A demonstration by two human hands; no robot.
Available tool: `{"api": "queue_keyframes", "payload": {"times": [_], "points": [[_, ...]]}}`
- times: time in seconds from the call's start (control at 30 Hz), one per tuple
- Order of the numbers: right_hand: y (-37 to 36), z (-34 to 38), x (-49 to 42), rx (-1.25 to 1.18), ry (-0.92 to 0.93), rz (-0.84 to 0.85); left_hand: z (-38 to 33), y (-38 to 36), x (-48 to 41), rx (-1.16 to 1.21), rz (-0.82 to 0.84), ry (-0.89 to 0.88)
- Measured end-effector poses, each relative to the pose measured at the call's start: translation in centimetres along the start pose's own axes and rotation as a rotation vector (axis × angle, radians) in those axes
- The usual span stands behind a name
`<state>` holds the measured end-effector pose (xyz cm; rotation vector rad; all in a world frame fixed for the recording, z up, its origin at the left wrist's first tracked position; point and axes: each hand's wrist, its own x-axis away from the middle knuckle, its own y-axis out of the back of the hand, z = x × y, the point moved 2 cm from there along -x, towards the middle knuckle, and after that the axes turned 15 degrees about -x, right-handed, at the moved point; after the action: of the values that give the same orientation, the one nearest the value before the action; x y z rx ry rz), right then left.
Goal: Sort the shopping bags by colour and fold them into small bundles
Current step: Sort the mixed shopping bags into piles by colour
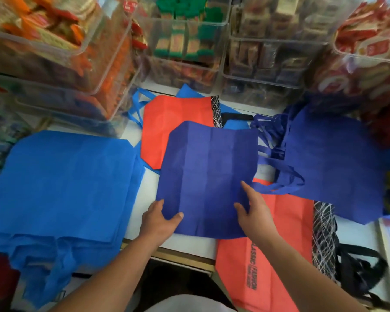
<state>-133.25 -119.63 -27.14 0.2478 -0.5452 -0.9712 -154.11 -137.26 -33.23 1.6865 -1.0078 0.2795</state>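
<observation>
Left hand [158, 219] at the near left edge of a dark blue bag [209, 176], thumb on top of the fabric, fingers tucked below, pinching that edge. Right hand [254, 212] on the near right corner of the same bag, forefinger and thumb stretched flat on the fabric, other fingers hidden; gripping or only touching, cannot tell. Both bare forearms reaching in from the near side.

White table [140, 192] underneath, mostly covered. Along its far edge, four stacks of clear bins [182, 64], all full of packets: orange and red on the left, green-topped in the middle, brown beside those, red-and-white on the far right. All blurred, labels unreadable.

On the left, a stack of light blue bags [54, 188], flat, handles hanging over the near edge; number of layers unclear. On the right, a pile of dark blue bags [331, 158], handles tangled toward the middle.

Two red ones:
- near red bag [268, 255], with dark lettering, under the right forearm
- far red bag [173, 122], partly under the held one

Held dark blue bag single, creased, spread flat in the middle. One more light blue bag [186, 92] peeking out beyond the far red bag.

Two patterned in black and white:
- near patterned bag [324, 233] on the right, with black handles [358, 266]
- far patterned bag [216, 111], only a sliver showing
</observation>
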Motion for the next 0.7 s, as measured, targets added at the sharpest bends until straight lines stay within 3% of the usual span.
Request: {"api": "queue_keyframes", "payload": {"times": [0.13,0.27,0.4,0.57,0.63,0.7], "points": [[0.6,2.0,-0.5,0.016,0.026,-0.078,0.3,-0.2,0.7,-0.095,0.043,-0.016],[4.4,3.8,0.7,-0.082,0.107,-0.287,-1.1,-0.1,2.0,0.073,0.045,-0.023],[10.1,3.1,1.7,-0.205,0.050,-0.549,-7.5,0.1,2.8,0.185,0.062,-0.140],[15.4,-0.7,2.6,-0.286,-0.121,-0.843,-17.1,-1.6,4.3,0.153,0.059,-0.308],[14.5,-1.8,2.3,-0.372,-0.243,-0.773,-19.9,-3.6,5.1,0.133,0.085,-0.360],[12.6,-2.7,1.2,-0.483,-0.316,-0.600,-21.6,-5.9,5.9,0.090,0.144,-0.406]]}}
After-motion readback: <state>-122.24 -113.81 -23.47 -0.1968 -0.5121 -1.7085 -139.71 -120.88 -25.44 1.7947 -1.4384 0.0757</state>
